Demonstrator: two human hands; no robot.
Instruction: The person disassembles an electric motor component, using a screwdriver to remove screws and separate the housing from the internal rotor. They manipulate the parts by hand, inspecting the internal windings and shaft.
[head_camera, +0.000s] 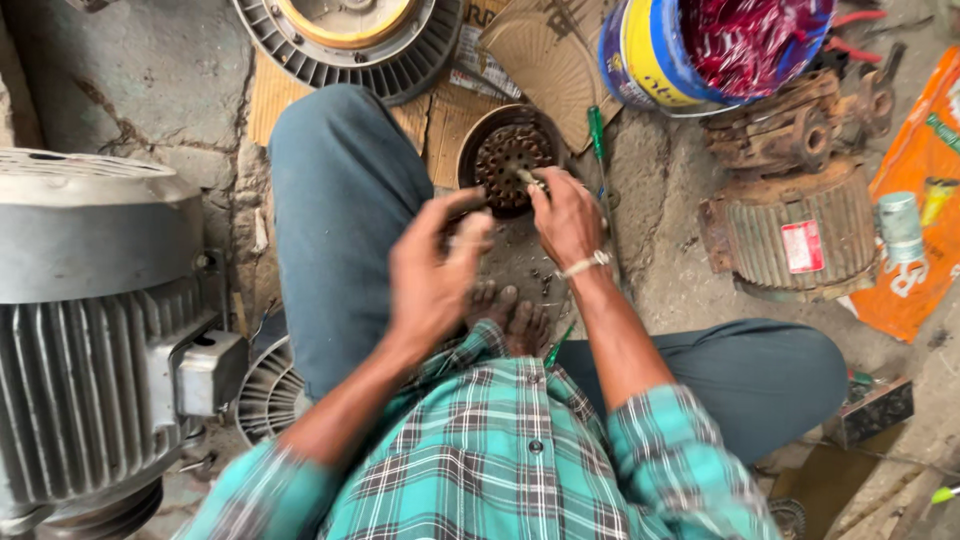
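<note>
I sit on the ground in blue trousers and a green plaid shirt. My right hand (565, 215) pinches a small metal bolt (527, 179) at its fingertips, just above a round dark bowl (480, 135) filled with rusty nuts and bolts. My left hand (435, 265) is raised in front of my knee, blurred, fingers curled around something small that I cannot make out. My bare feet (510, 320) show below the two hands.
A large grey electric motor (90, 310) stands at left. A rusty motor (790, 225) lies at right, a blue and yellow bucket (650, 50) behind it. A fan cover (345, 45), cardboard pieces and a green-handled screwdriver (596, 135) lie ahead. An orange bag (915, 200) is far right.
</note>
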